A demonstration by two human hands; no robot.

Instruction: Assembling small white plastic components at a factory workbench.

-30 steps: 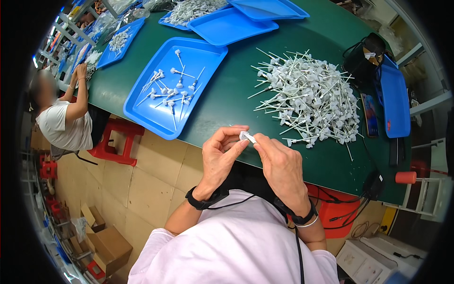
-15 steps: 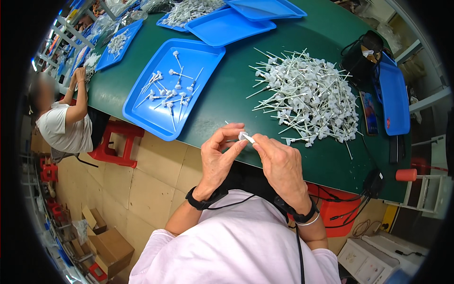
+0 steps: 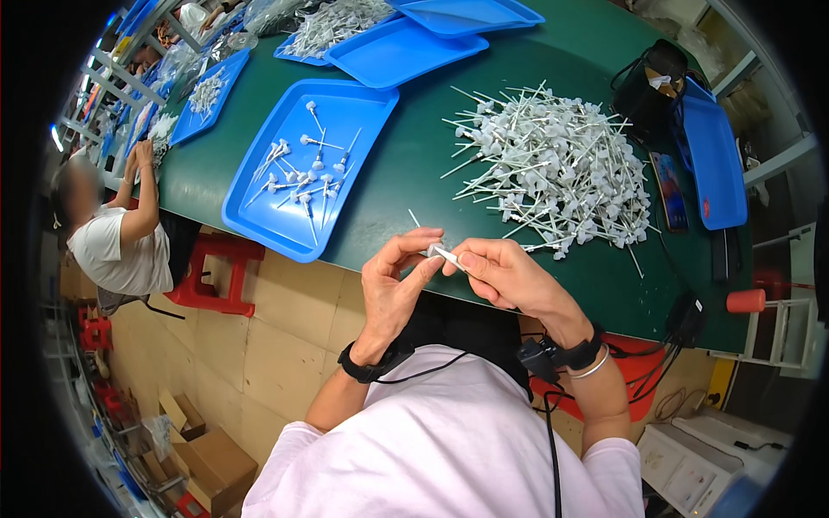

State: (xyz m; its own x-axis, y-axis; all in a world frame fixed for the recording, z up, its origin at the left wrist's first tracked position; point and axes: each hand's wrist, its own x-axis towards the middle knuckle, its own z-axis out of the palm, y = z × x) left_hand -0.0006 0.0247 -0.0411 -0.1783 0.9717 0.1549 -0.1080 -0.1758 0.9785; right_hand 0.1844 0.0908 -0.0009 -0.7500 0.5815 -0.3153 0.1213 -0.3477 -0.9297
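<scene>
Above the table's near edge, my left hand (image 3: 395, 281) pinches a small white plastic piece with a thin stem (image 3: 433, 250). The stem pokes out beyond the fingers toward the table. My right hand (image 3: 514, 274) grips a white tapered tool (image 3: 452, 259), its narrow tip against the piece's head. What kind of tool this is cannot be made out. To the right on the table lies a large heap of similar white stemmed pieces (image 3: 553, 173). Several more lie loosely in a blue tray (image 3: 250, 216) on the left.
The green table (image 3: 393, 194) also bears stacked blue trays (image 3: 406, 52), a phone (image 3: 669, 192), a black bag (image 3: 652, 91) and a blue tray (image 3: 721, 164) at the right. Cables hang near a black box (image 3: 685, 321). A co-worker (image 3: 125, 224) sits at the far left beside a red stool (image 3: 216, 272).
My right hand has turned, its wrist swinging outward to the right, with the tapered tool now lying across the piece's head. My left hand stays nearly in place. The view has shifted slightly.
</scene>
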